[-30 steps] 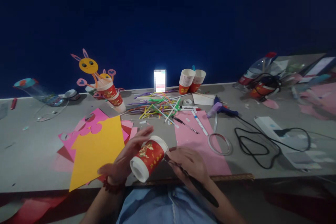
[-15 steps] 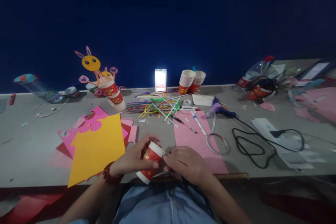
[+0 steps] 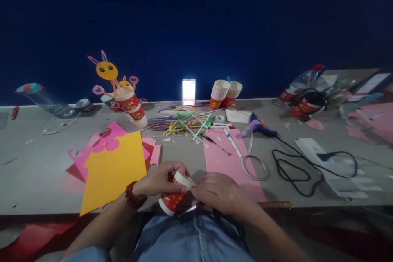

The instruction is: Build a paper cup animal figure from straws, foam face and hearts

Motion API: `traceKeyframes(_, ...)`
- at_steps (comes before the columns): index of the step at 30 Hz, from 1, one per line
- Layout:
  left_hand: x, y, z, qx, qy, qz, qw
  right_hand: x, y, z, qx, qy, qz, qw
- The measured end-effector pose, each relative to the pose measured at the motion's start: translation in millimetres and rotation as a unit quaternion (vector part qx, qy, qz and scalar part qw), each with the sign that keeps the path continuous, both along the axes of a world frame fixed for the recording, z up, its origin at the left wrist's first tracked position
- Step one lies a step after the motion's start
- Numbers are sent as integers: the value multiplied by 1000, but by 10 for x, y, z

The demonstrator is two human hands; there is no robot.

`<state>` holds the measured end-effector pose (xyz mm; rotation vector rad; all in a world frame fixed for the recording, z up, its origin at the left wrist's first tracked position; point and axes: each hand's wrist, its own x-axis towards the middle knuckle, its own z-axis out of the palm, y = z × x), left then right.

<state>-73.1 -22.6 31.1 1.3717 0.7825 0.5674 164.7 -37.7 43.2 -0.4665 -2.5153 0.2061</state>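
One red-and-gold paper cup (image 3: 172, 202), tilted, nr front edge of table (image 3: 33, 180), above lap; inside hidden. Gripped by L hand (image 3: 157, 180), fingers wrapped round upper part, thumb across front. White rim (image 3: 183, 179) bent or cut, can't tell which. Right by rim, R hand (image 3: 216, 190), fingers curled round thin pale-bladed tool (image 3: 188, 211), blade poking out below cup side; exact hold hidden.

Containers at back: to L, stacked red paper cups (image 3: 127, 102) w/ orange straws in top one, plus yellow bunny face (image 3: 107, 71) & pink heart-marked discs (image 3: 98, 90). Farther L, small tub (image 3: 85, 105), then tilted clear bottle (image 3: 50, 104) w/ blue lid. Ctr-R, tall nest of paper cups (image 3: 218, 92), 2nd nest (image 3: 233, 92) just beside; contents n/a from here. Far R, red-capped bottle (image 3: 294, 90) & red cup (image 3: 307, 108) amid black cable.

Beyond hands: heap of multicol. straws (image 3: 184, 125). Close on R: pink sheet (image 3: 224, 163) w/ pen (image 3: 215, 144) & marker (image 3: 232, 142) on top, clear ring (image 3: 255, 179) overlapping edge; glue gun (image 3: 264, 130), its cord (image 3: 289, 146) looped nr power strip (image 3: 308, 149). Crowding L forearm: yellow sheet (image 3: 115, 172) over magenta cut-out paper (image 3: 102, 141).
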Motion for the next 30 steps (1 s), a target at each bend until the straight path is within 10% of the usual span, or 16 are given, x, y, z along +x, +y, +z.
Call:
traceKeyframes(12,50,49,169,227,114,-38,966,60,25,-115,26,2,-53,998)
traceKeyframes(22,121,70,146,174,113,-24,978,37,69,-43,109,-24,-24,993)
traceKeyframes(30,164,-6,224,224,118,17,967,3,46,-193,-54,17,-56,997)
